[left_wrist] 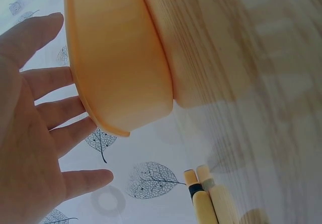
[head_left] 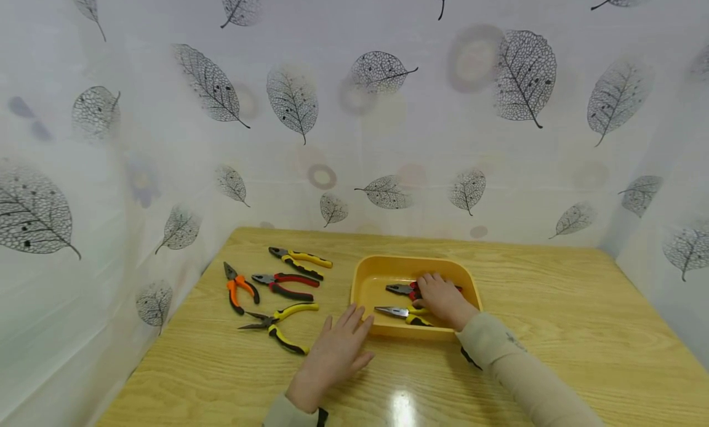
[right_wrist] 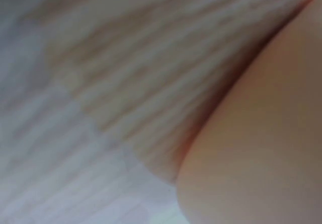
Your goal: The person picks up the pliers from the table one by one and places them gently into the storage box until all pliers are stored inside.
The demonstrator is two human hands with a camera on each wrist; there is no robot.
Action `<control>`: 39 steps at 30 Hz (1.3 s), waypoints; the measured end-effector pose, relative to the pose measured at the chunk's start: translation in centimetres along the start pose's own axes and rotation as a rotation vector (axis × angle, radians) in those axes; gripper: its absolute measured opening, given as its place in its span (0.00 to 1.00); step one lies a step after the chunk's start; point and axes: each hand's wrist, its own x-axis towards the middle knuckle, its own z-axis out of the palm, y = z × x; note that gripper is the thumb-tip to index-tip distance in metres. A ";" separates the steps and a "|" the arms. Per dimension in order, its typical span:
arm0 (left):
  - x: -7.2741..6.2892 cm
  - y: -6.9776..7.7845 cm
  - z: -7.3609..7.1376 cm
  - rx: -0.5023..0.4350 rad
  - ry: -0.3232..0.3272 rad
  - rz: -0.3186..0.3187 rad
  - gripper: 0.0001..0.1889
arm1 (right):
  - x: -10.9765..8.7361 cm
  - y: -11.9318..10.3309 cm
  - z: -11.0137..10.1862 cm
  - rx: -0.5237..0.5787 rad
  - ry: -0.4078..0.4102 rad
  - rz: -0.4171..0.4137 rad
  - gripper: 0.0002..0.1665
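Note:
A yellow plastic tray (head_left: 368, 273) stands on the table. Inside it lie pliers with red handles (head_left: 399, 289) and, nearer its front, long-nose pliers with yellow-and-black handles (head_left: 416, 320). My right hand (head_left: 440, 296) reaches over the tray's right side and grips the red-handled pliers, its fingers covering most of the handles. At the tray's front left corner, my left hand (head_left: 335, 350) has its fingers spread and straight, with fingertips against the rim, as the left wrist view shows. The right wrist view is blurred and does not show the hand's fingers.
Left of the tray lie orange-handled pliers (head_left: 238, 287), red-and-black pliers (head_left: 285, 284), yellow-and-black pliers (head_left: 299, 261) and open long-nose pliers (head_left: 274, 319). A white leaf-patterned curtain (head_left: 332, 138) hangs behind the wooden table (head_left: 570, 298) and along its sides.

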 end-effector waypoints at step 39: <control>0.0 0.0 0.2 -0.017 -0.006 -0.001 0.32 | -4.4 -0.7 -3.8 0.014 0.252 -0.125 0.30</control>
